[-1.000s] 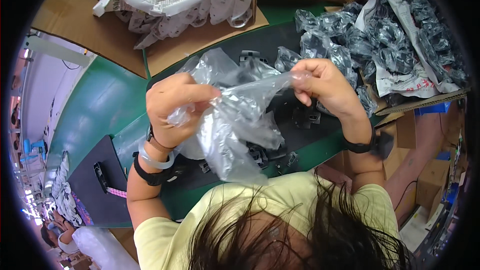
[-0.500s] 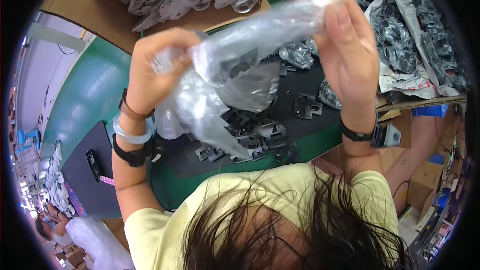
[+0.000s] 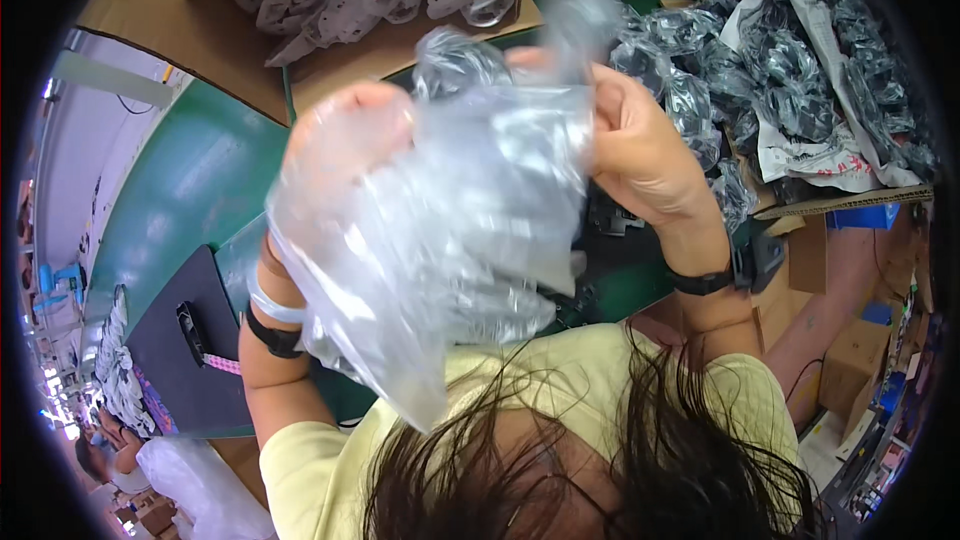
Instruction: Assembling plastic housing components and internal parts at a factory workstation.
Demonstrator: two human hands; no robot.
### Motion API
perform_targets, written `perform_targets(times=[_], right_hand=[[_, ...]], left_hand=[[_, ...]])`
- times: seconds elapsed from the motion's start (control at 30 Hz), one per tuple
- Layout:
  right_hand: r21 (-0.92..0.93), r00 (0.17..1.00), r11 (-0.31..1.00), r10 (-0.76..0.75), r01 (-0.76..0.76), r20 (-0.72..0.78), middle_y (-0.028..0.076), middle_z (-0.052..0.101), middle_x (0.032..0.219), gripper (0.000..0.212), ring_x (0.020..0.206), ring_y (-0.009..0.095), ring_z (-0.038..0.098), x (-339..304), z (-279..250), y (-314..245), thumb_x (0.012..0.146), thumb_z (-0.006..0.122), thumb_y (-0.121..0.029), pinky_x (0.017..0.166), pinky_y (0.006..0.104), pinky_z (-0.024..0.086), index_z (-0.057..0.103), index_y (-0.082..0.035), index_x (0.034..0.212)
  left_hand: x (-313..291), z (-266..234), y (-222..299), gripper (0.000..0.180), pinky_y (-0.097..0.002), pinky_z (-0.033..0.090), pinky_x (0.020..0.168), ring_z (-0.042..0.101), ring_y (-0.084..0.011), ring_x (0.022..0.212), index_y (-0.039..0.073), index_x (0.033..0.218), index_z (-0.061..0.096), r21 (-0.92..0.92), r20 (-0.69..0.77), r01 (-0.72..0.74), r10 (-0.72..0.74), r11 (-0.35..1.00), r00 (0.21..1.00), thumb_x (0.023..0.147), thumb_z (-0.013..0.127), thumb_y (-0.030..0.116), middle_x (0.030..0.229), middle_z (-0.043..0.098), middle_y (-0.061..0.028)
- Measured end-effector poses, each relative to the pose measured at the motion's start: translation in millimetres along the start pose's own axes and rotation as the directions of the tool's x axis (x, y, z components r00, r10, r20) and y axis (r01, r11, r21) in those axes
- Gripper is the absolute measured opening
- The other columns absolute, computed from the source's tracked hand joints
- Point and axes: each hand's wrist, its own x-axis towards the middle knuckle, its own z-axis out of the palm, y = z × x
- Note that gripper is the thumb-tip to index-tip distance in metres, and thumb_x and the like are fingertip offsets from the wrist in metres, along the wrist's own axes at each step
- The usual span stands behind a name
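Observation:
A clear plastic bag (image 3: 450, 210), blurred by motion, spreads between my two hands above the work mat and hangs down toward my chest. My left hand (image 3: 355, 115) is closed on its upper left part, seen partly through the film. At the bag's upper right edge, my right hand (image 3: 640, 145) pinches the plastic, and a loose flap (image 3: 580, 15) sticks up above the fingers. Most of the small dark parts on the mat are hidden behind the bag; a dark part (image 3: 612, 215) shows below my right hand.
An open cardboard box (image 3: 200, 20) with wrapped pale pieces stands at the far left. At the right, another box (image 3: 840, 202) holds several dark parts in clear bags (image 3: 790, 80) and paper sheets. A black tool (image 3: 188, 332) lies on a dark mat at the left.
The bag was stretched higher between my hands; now it hangs wide and lower, over the parts. My right hand has come down and inward.

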Motion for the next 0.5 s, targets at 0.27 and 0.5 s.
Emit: perform_targets(times=[0.27, 0.5], right_hand=[[-0.149, 0.943, 0.987, -0.099, 0.054, -0.317, -0.001, 0.057, 0.071, 0.012, 0.057, 0.003, 0.05, -12.5, -15.2, -2.6, 0.085, 0.063, -0.008, 0.05, 0.0162, 0.04, 0.06, 0.001, 0.091], [-0.65, 0.816, 0.735, -0.49, 0.196, -0.308, -0.002, 0.057, 0.078, 0.007, 0.069, 0.002, 0.05, -11.6, -0.1, -8.2, 0.087, 0.054, 0.0, 0.061, 0.0159, 0.04, 0.059, 0.002, 0.092]], left_hand=[[-28.5, 13.9, -21.8, 0.012, -0.0216, 0.043, 0.069, 0.054, -0.0077, 0.074, -0.003, 0.083, 0.063, 0.361, 0.139, -0.187, 0.145, 0.913, 0.98, 0.079, 0.068, 0.008, 0.08, 0.063, -0.0032], [-27.3, 14.2, -19.0, 0.014, -0.0208, 0.042, 0.064, 0.053, -0.0065, 0.069, -0.002, 0.084, 0.064, 0.373, -0.036, -0.13, 0.154, 0.919, 0.987, 0.08, 0.068, 0.01, 0.076, 0.061, -0.0012]])
